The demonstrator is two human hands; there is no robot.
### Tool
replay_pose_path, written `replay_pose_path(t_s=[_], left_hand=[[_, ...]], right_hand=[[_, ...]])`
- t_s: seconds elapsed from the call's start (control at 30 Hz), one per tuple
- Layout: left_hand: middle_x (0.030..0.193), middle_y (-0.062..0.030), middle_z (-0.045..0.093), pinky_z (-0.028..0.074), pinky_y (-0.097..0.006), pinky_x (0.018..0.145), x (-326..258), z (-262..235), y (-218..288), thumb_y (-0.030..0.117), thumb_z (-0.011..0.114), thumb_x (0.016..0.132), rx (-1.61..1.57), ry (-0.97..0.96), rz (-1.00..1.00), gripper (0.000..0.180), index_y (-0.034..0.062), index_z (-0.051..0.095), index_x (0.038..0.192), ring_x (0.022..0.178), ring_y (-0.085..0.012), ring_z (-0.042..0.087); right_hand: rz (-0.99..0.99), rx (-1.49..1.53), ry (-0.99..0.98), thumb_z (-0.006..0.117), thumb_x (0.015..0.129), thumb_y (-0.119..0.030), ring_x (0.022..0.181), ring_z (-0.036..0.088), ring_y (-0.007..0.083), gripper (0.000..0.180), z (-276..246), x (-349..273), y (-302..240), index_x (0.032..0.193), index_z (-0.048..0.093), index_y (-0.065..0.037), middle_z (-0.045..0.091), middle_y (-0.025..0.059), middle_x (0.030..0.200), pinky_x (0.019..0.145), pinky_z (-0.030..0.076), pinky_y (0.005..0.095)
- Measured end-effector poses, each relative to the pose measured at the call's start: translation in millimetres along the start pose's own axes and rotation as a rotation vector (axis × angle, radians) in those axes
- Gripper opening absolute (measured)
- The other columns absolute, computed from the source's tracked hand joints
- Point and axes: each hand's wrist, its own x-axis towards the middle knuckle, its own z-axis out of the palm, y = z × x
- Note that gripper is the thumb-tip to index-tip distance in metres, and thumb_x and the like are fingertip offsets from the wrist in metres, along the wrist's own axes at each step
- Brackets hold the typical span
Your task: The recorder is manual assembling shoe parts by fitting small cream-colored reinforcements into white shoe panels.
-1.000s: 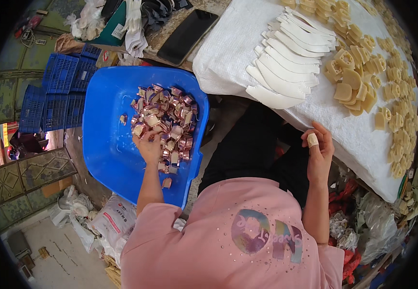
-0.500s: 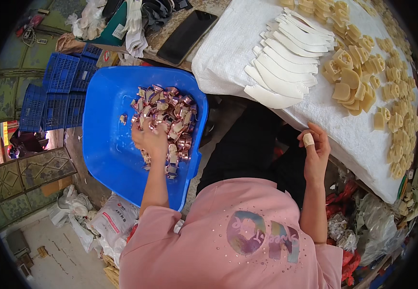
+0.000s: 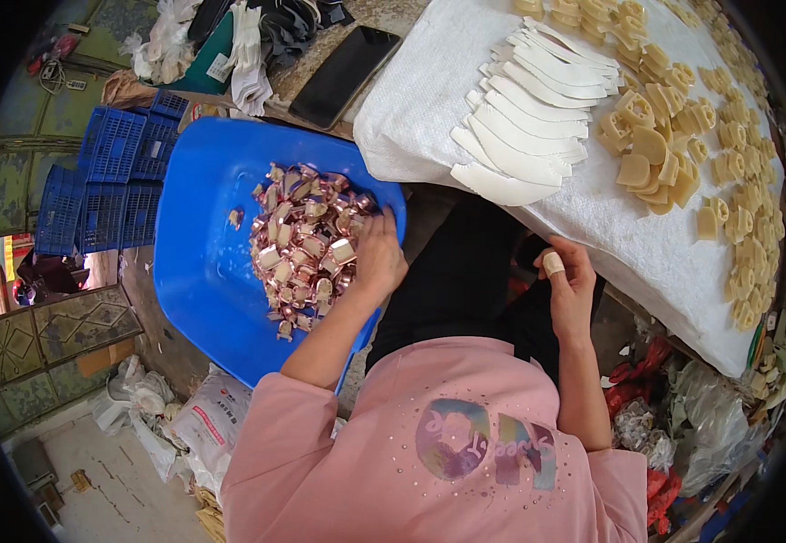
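Note:
A big blue tub (image 3: 207, 312) holds a heap of small shiny pinkish metallic pieces with pale parts (image 3: 295, 258). My left hand (image 3: 380, 258) is at the tub's right wall, beside the heap. Its bent fingers reach over the rim and appear to grip the wall; the fingertips are partly hidden. My right hand (image 3: 571, 281) is just off the front edge of the white-covered table (image 3: 592, 213). A beige wrap covers its thumb, and its fingers are curled in. Whether anything is inside them is hidden.
Curved white strips (image 3: 524, 127) overlap in a row on the table, beside piles of cream-coloured moulded pieces (image 3: 655, 154). A black phone (image 3: 346, 77) lies behind the tub. Blue crates (image 3: 108, 181) are stacked at left. Plastic bags (image 3: 719, 425) crowd the lower right.
My left hand has moved right from the middle of the heap to the tub's right wall. That side of the tub has shifted slightly outward. My right hand has moved a little left.

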Motion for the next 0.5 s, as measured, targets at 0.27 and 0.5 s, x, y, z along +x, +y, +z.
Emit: replay_pose_path(t_s=[0.27, 0.5], left_hand=[[0.105, -0.0208, 0.052, 0.038, -0.042, 0.092, -8.0, -13.5, 9.7, 0.003, 0.062, 0.063, 0.022, -0.089, 0.02, 0.069, -0.0131, 0.039, 0.126, 0.103, -0.034, 0.049], [0.116, -0.0236, 0.049, 0.035, -0.041, 0.1, -1.7, -14.0, 14.6, 0.01, 0.067, 0.069, -0.078, -0.165, -0.075, 0.069, -0.0099, 0.037, 0.129, 0.111, -0.0392, 0.045]], right_hand=[[-0.027, -0.056, -0.007, 0.054, 0.091, -0.01, 0.073, 0.053, 0.0095, 0.021, -5.5, 1.8, -2.1, 0.11, 0.054, 0.001, 0.06, 0.0052, 0.083, 0.065, 0.043, 0.0233], [-0.04, -0.063, 0.049, 0.053, 0.09, -0.005, 0.073, 0.054, 0.0097, 0.02, -19.4, -2.7, -17.7, 0.11, 0.054, 0.0, 0.06, 0.0055, 0.085, 0.065, 0.044, 0.0228]])
